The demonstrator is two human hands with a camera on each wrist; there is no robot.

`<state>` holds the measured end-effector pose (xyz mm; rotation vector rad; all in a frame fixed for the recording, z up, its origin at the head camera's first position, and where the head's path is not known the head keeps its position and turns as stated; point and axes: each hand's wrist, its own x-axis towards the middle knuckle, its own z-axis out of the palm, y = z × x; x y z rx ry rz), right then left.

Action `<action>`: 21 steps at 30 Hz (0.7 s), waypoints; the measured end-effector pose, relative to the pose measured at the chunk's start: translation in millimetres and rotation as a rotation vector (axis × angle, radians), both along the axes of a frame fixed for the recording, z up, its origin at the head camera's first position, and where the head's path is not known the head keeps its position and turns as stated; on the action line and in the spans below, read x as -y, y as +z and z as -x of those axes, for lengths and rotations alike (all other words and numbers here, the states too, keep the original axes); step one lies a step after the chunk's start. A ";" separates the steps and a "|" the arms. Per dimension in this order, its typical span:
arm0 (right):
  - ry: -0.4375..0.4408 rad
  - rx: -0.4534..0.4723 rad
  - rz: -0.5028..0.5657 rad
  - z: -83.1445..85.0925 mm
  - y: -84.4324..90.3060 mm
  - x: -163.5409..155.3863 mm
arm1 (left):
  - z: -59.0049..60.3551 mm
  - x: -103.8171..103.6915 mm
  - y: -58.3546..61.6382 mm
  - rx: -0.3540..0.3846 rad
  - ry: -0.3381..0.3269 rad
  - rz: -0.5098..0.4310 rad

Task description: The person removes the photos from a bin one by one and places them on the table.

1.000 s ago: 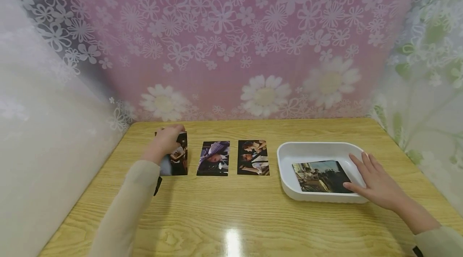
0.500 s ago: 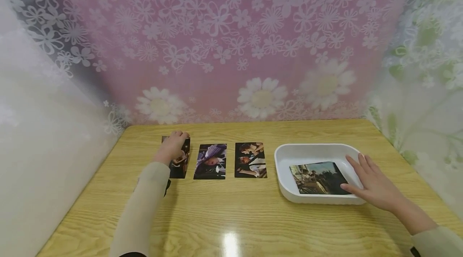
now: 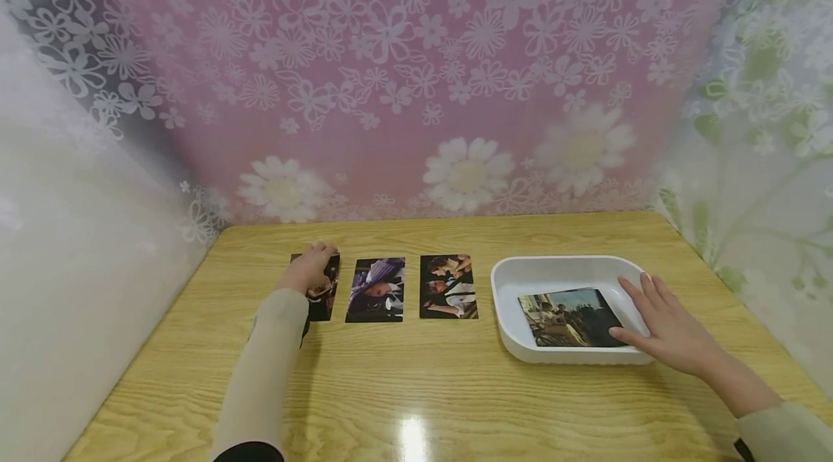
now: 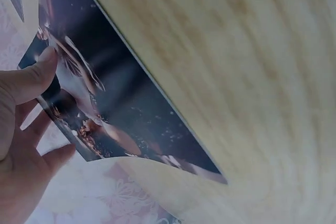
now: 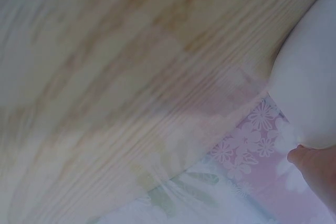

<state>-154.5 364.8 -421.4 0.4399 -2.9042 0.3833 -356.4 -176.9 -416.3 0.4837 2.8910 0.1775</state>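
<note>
three photos lie in a row on the wooden table (image 3: 416,390) in the head view, and a fourth photo (image 3: 571,317) sits inside the white tray (image 3: 514,281) at the 3 o'clock side. your left hand (image 3: 311,270) is on the leftmost photo (image 3: 323,301) at the 9 o'clock end, fingers curled over its far edge; the middle photo (image 3: 376,290) and the right photo (image 3: 447,286) lie flat just beside it. your right hand (image 3: 664,324) rests with straight fingers on the tray's near right rim, holding nothing.

in the left wrist view your thumb (image 4: 31,80) presses the leftmost photo (image 4: 121,108), whose far edge curls up off the wood: you look mid-pickup. next, i judge, you need a firm pinch before lifting.

in the right wrist view only a fingertip (image 5: 310,163) touches the tray wall (image 5: 310,93).
</note>
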 end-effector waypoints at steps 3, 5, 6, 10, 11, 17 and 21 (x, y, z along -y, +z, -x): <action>0.001 0.005 -0.002 -0.5 0.6 0.0 | 2.6 0.8 -2.3 0.024 0.001 0.023; 0.001 0.011 0.000 -0.8 0.7 -0.1 | 4.6 1.7 -4.1 0.052 0.007 0.028; 0.000 0.015 0.001 -1.0 0.6 -0.2 | 5.5 2.1 -4.9 0.070 0.008 0.022; -0.003 0.029 0.006 -0.9 0.4 -0.4 | 6.7 2.5 -6.3 0.167 0.001 0.000; -0.003 0.031 0.007 -1.0 0.4 -0.3 | 6.4 2.2 -6.1 0.189 -0.001 -0.006; -0.003 0.021 0.012 -0.5 1.1 -0.3 | 5.7 0.4 -4.3 0.235 -0.015 -0.005; -0.001 0.018 0.010 0.1 1.1 -0.2 | 3.5 2.8 -3.3 0.223 -0.040 -0.041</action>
